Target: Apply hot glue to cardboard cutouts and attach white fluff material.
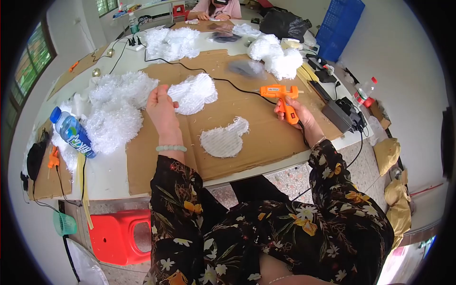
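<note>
While the right hand (295, 114) wraps around the handle of an orange glue gun (280, 91), nozzle pointing left, the left hand (163, 109) pinches the left edge of a shaggy white piece (195, 94) between its thumb and bent fingers, as the head view shows. Both forearms come in from below in dark flowered sleeves, and a pale beaded bracelet (171, 148) circles the left wrist. The shaggy piece is over a large brown cardboard sheet (266, 137) on the white counter (109, 175), to the left of the gun and apart from its nozzle. Nearer the person, between the two forearms, a flat white cutout (224, 137) with a fringed rim (rounded, with a lobe at its upper right) lies on the cardboard.

Left of the left hand is a heap of white fluffy material (114, 102), with a blue-capped bottle (73, 132) leaning beside it. Near the counter's left end lies a second orange glue gun (53, 156). Right of the right hand are a dark grey box (338, 115) and, farther off, a red-capped bottle (365, 90). More white fluff (278, 57) sits beyond the held gun, near a black plastic bag (285, 24). At the far side sits a person in pink (230, 8). Below the counter, on the left, stands a red stool (111, 237).
</note>
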The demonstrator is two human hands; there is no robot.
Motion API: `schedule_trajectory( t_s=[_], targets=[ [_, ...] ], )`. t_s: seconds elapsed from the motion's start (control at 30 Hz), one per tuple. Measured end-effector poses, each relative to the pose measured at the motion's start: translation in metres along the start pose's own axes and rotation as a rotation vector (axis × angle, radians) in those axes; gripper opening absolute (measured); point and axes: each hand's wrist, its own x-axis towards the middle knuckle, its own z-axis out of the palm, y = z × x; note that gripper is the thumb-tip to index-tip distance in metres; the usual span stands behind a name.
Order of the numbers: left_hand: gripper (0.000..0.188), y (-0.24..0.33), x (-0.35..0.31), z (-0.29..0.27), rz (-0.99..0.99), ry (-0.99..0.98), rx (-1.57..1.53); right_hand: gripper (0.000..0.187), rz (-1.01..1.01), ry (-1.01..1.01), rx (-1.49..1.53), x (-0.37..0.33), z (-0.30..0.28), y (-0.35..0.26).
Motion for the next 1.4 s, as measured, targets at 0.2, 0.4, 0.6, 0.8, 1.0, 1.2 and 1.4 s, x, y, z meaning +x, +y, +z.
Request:
schedule_trajectory(
  t_s=[0.2, 0.4, 0.6, 0.8, 1.0, 1.2, 1.4],
  targets=[
    [0.035, -0.008, 0.002, 0.008, 0.244, 0.025, -0.175, 0.042, 0.012, -0.071, 0.034, -0.002, -0.001, -0.003],
    [0.049, 0.004, -0.005, 0.002, 0.292, 0.199, -0.009, 0.042, 0.038, -0.05, 0.025, 0.0, 0.004, 0.0],
    [0.028, 0.012, -0.009, -0.005, 0.279, 0.195, 0.073, 0.042, 0.034, -0.029, -0.03, -0.006, 0.012, -0.005],
    [0.021, 0.003, -0.002, -0.024, 0.284, 0.203, 0.094, 0.043, 0.102, 0.021, -0.042, -0.011, 0.018, -0.007],
    [0.05, 0.019, -0.017, -0.001, 0.488, 0.155, 0.254, 0.047, 0.021, -0.054, -0.181, -0.003, 0.015, -0.011],
    [0.058, 0.029, -0.076, -0.012, 0.726, 0.152, 0.403, 0.043, 0.082, 0.046, 0.021, 0.013, -0.016, 0.007],
    [0.037, 0.015, -0.178, -0.029, 0.807, -0.241, 0.972, 0.045, 0.128, -0.024, -0.103, -0.009, 0.017, -0.026]
  ],
)
